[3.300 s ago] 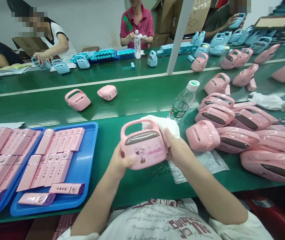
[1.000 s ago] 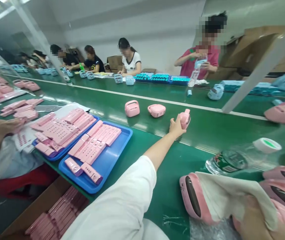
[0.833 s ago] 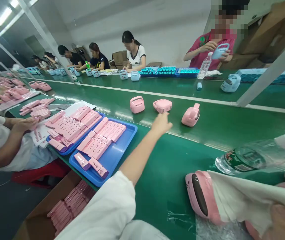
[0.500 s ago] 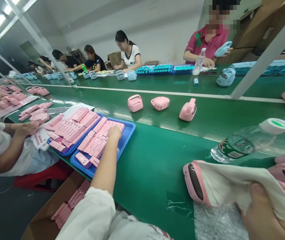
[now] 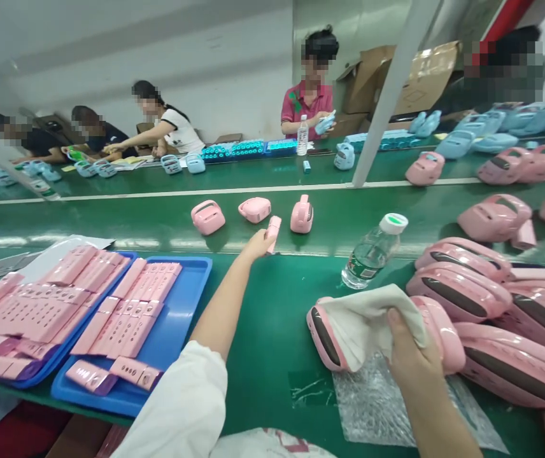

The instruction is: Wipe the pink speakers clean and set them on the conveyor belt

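My left hand [image 5: 256, 244] is stretched forward over the bench, its fingers closed around a slim pink block-shaped part [image 5: 274, 230]. Three pink rounded devices with handles stand just beyond it, among them a pink device with a dark panel [image 5: 302, 216]. At the right, my right hand [image 5: 409, 343] grips a pale cloth [image 5: 363, 318]. The cloth drapes over a pink device [image 5: 319, 337] with a dark front panel, whose middle is hidden. Bubble wrap [image 5: 368, 407] lies beneath that device.
A blue tray [image 5: 198, 280] of slim pink parts is at the left, beside a second loaded tray. A water bottle [image 5: 372, 251] stands behind the cloth. Pink devices [image 5: 516, 362] crowd the right side. Co-workers sit across the green bench, near a metal post [image 5: 387, 95].
My left hand has gone from the blue tray forward and right, taking a slim pink part with it. My view has turned right. My right hand still grips the cloth.
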`<control>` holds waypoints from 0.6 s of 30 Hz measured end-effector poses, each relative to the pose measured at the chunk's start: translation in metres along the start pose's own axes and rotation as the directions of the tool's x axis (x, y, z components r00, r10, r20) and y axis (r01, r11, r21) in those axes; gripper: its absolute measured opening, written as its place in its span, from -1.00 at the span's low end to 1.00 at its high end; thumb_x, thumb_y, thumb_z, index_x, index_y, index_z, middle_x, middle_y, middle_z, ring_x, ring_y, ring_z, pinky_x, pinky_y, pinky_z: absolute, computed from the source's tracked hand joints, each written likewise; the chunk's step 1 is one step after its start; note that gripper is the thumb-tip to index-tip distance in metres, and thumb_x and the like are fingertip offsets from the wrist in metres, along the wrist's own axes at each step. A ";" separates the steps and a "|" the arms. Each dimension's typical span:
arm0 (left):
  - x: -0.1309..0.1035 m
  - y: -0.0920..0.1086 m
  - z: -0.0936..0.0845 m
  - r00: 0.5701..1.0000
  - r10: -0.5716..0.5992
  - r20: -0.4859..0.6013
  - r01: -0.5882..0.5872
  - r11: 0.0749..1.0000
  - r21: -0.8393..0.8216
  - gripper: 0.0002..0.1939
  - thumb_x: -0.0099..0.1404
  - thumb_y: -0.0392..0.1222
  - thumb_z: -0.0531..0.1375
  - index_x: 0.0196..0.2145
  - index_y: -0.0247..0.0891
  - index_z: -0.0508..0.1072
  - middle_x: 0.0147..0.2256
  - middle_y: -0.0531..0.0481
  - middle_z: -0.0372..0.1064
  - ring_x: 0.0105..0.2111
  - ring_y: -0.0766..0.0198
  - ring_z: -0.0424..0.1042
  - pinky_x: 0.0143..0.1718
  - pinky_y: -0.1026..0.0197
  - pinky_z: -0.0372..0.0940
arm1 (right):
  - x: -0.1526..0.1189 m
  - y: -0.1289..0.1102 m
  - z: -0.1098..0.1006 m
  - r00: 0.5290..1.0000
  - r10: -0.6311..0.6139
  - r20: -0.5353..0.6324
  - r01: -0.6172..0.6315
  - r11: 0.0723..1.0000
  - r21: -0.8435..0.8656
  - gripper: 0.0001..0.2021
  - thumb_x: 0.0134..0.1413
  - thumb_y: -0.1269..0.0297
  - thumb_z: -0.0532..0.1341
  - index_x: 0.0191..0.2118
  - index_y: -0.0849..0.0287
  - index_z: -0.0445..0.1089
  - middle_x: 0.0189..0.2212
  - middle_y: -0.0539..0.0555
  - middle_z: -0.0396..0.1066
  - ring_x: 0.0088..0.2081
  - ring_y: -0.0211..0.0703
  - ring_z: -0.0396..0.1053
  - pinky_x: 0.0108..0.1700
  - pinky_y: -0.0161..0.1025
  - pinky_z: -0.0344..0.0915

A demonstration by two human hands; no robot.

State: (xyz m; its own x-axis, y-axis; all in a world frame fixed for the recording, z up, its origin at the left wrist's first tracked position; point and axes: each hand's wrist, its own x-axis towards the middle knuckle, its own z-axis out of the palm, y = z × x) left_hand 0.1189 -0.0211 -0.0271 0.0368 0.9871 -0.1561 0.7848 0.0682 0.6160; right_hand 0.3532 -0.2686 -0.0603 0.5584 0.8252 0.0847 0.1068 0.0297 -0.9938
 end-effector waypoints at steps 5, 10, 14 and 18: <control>0.043 0.025 0.043 0.999 -0.037 0.039 0.038 0.999 -0.037 -0.63 0.39 -0.04 0.17 0.06 -0.30 0.37 -0.03 -0.14 0.40 -0.13 0.16 0.46 -0.12 0.01 0.44 | 0.002 -0.001 0.004 0.997 0.067 -0.048 -0.061 0.991 0.116 -0.46 -0.10 -0.25 0.29 -0.31 0.22 0.51 -0.55 0.09 0.47 -0.45 0.01 0.47 -0.48 -0.17 0.40; 0.066 0.041 0.060 0.999 -0.024 -0.047 0.021 0.998 -0.058 -0.63 0.37 -0.08 0.20 0.06 -0.29 0.38 0.04 -0.16 0.36 -0.02 0.09 0.42 -0.02 -0.07 0.40 | 0.007 -0.002 0.011 0.985 0.153 -0.082 -0.126 0.957 0.263 -0.47 -0.23 -0.22 0.38 -0.35 0.20 0.51 -0.58 0.05 0.47 -0.45 -0.02 0.48 -0.47 -0.21 0.44; 0.075 0.038 0.048 0.977 -0.020 -0.211 -0.011 0.990 -0.143 -0.65 0.38 -0.05 0.18 0.04 -0.27 0.40 0.04 -0.16 0.37 -0.02 0.10 0.42 0.00 -0.07 0.38 | 0.008 -0.012 0.012 0.964 0.252 -0.090 -0.198 0.898 0.394 -0.45 -0.37 -0.21 0.45 -0.34 0.16 0.49 -0.54 0.04 0.51 -0.38 0.05 0.54 -0.37 -0.13 0.52; 0.092 0.016 0.016 0.871 -0.190 -0.452 0.068 0.960 -0.272 -0.55 0.38 -0.04 0.17 0.16 -0.24 0.30 0.18 -0.20 0.23 0.11 0.00 0.32 0.10 -0.18 0.30 | 0.009 -0.029 -0.012 0.983 0.144 -0.110 -0.101 0.939 0.329 -0.58 -0.19 -0.13 0.42 -0.29 0.08 0.49 -0.50 0.05 0.53 -0.31 0.12 0.58 -0.24 0.03 0.58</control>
State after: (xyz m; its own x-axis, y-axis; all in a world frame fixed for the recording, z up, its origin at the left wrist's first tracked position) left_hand 0.1447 0.0690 -0.0437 -0.3968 0.9129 0.0959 0.5872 0.1722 0.7909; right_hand 0.3651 -0.2686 -0.0301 0.6547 0.7541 -0.0521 -0.2268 0.1303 -0.9652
